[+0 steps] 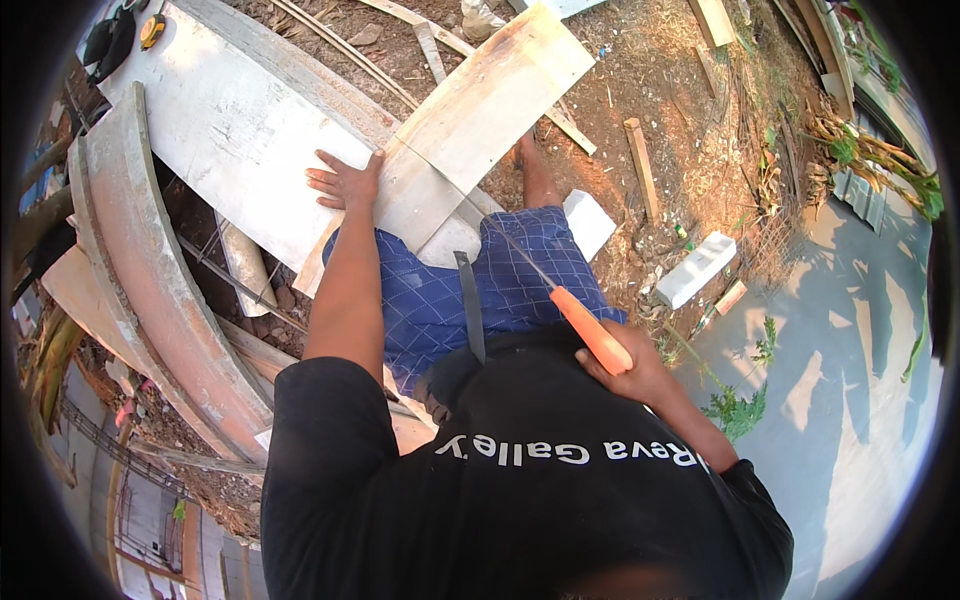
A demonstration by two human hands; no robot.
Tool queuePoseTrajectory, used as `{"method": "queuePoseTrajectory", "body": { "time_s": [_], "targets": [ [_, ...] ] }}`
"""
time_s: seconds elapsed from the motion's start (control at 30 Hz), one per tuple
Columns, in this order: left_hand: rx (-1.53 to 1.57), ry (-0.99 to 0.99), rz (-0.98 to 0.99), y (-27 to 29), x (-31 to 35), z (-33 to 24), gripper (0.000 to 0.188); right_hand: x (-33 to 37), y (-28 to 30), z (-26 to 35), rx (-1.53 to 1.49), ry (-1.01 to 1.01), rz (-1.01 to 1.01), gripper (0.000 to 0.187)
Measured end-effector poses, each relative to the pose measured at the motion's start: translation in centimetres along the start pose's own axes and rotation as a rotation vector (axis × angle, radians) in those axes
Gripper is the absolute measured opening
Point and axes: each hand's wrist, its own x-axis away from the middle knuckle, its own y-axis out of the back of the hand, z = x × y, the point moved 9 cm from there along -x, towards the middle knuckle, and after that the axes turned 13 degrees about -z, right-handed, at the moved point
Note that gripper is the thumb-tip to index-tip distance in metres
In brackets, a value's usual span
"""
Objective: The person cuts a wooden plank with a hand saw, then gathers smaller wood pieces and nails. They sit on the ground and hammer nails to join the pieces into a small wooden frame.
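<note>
My right hand (640, 365) is closed round the orange handle of a handsaw (592, 332). The thin blade slants up and left from the handle, over my lap to a pale wooden plank (495, 95), where it lies across the wood. That plank rests crosswise on a long whitish board (235, 115). My left hand (347, 184) lies flat with its fingers spread, pressing near the place where plank and board overlap. The fingers of my right hand are partly hidden behind the handle.
A yellow tape measure (152, 31) sits at the board's far left end. Curved, rough-edged panels (165, 260) lean at left. White blocks (697, 270) and a wood offcut (641, 168) lie on the dirt at right, beside a grey concrete surface (850, 380).
</note>
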Motion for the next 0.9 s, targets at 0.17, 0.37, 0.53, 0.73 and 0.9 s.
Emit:
{"method": "queuePoseTrajectory", "body": {
  "time_s": [0.17,0.37,0.53,0.73,0.9],
  "targets": [
    [-0.007,-0.014,0.012,0.0,0.6,0.5,0.14,1.3,1.5,0.0,-0.038,-0.004,-0.044,0.021],
    [-0.019,-0.045,-0.003,-0.5,0.0,-0.2,0.14,-13.0,-7.8,-1.3,-0.024,0.174,-0.131,0.022],
    [-0.023,0.007,-0.01,-0.3,0.4,1.4,0.14,1.7,2.2,-0.5,0.144,-0.069,0.09,0.032],
    [-0.01,-0.014,0.009,-0.3,0.5,0.5,0.141,-5.2,-2.4,-2.6,0.051,0.035,-0.099,0.018],
    [-0.009,-0.021,0.004,-0.8,0.2,0.4,0.141,-10.3,-5.4,-2.1,0.029,0.16,-0.119,0.022]
  ]
}}
